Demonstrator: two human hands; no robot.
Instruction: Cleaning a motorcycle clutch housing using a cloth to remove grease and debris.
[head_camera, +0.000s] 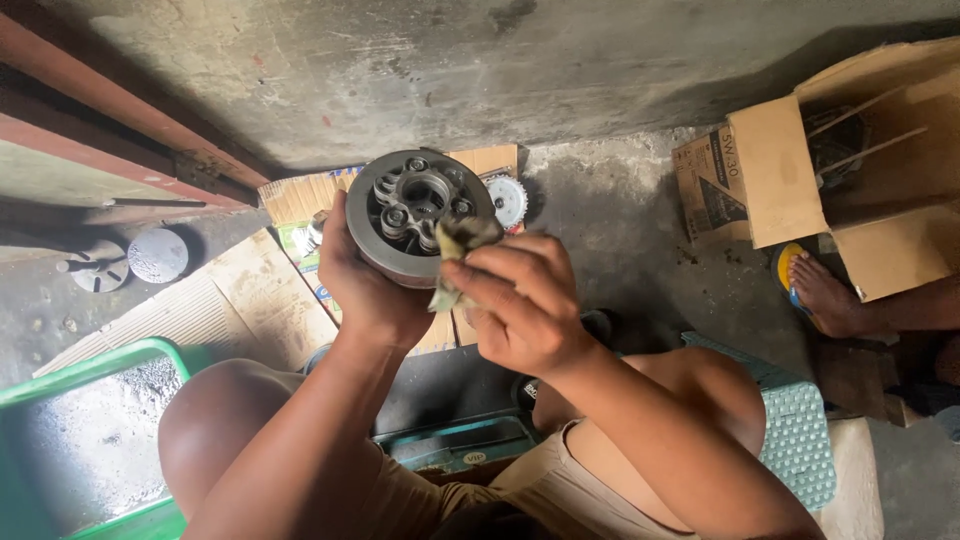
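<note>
Near the middle of the frame, slightly above centre, the left hand (365, 285) was curled around the lower left rim of a round grey metal clutch assembly (418, 212), gripping it with its open face turned up toward the camera so that the ring of springs and bolts inside showed. The right hand (520, 305), just right of centre, had its fingers pressed together and pinched a soiled, crumpled rag (458, 250) against the lower right edge of that assembly. Behind the part, on flattened cardboard (255, 290) spread over the concrete floor, lay a toothed sprocket (509, 200), partly hidden. At the left edge a small round metal disc (157, 255) sat on the floor, and a green plastic tray (90, 440) filled the lower left corner. In the upper right stood an open cardboard box (850, 170), with another person's sandalled foot (825, 295) just below it.
</note>
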